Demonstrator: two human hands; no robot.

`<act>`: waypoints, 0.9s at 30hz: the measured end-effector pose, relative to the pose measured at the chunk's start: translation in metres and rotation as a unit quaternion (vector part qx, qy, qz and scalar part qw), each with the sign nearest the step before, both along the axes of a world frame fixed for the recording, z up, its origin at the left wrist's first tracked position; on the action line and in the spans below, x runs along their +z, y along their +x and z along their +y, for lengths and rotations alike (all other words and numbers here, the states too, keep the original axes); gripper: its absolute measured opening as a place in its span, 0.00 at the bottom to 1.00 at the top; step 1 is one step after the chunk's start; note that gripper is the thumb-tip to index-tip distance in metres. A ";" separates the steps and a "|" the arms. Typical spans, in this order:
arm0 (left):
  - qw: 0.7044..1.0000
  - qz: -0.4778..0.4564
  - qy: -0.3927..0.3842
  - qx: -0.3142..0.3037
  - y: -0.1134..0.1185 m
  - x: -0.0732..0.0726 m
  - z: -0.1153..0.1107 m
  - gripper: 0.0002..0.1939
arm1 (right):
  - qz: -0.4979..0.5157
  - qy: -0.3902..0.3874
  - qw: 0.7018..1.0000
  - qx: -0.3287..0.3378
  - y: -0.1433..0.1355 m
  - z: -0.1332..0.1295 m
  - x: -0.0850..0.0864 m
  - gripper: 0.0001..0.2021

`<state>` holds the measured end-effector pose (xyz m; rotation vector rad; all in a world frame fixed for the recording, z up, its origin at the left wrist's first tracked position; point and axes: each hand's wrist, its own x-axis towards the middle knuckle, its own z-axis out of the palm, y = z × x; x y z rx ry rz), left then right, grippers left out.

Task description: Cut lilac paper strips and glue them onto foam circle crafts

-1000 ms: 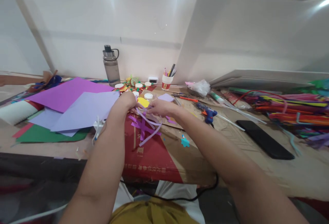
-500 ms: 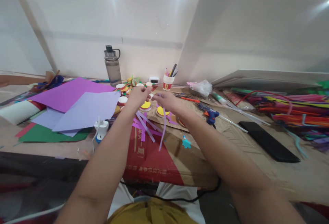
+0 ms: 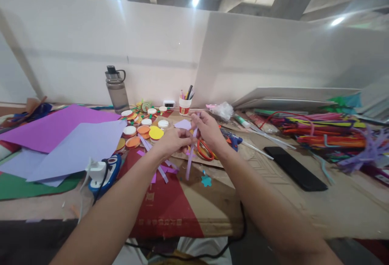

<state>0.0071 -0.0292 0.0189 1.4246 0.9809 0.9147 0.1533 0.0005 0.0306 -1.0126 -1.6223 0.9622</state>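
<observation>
Between my two hands a light purple paper strip [image 3: 190,163] hangs down over the cardboard. My right hand [image 3: 206,129] pinches its upper part. My left hand [image 3: 176,139] has its fingers bent together at the strip's left side. A light purple paper piece [image 3: 182,124] shows just behind my left hand. Red-handled scissors [image 3: 205,150] lie beneath my right hand. Left of my hands are several round pieces, among them a yellow disc [image 3: 156,133] and an orange one [image 3: 133,142]. More purple strips [image 3: 164,168] lie on the red part of the cardboard [image 3: 161,212].
A bottle [image 3: 117,92] and a pen cup [image 3: 184,106] stand near the wall. Purple sheets [image 3: 82,145] and a blue power strip [image 3: 113,174] are left. A blue glue gun [image 3: 232,140], a black phone [image 3: 294,168] and colourful pipe cleaners [image 3: 331,131] are right.
The view has shifted to the right and up. My hands have come closer together around the strip, and the red scissor handles now show beneath my right hand.
</observation>
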 end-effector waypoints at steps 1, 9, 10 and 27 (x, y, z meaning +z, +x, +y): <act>1.000 0.007 0.009 0.023 0.000 0.000 0.001 0.11 | 0.021 -0.019 1.000 0.004 0.002 0.000 -0.004 0.18; 0.978 -0.162 -0.033 0.128 -0.012 0.003 0.012 0.12 | 0.024 0.063 0.998 -0.012 0.008 0.001 -0.024 0.22; 0.971 -0.185 -0.059 0.137 -0.014 0.003 0.014 0.11 | -0.005 0.112 0.994 -0.008 0.008 -0.001 -0.022 0.22; 0.965 -0.206 0.000 0.162 -0.012 -0.004 0.014 0.14 | -0.082 0.278 0.955 0.056 -0.002 -0.018 -0.018 0.05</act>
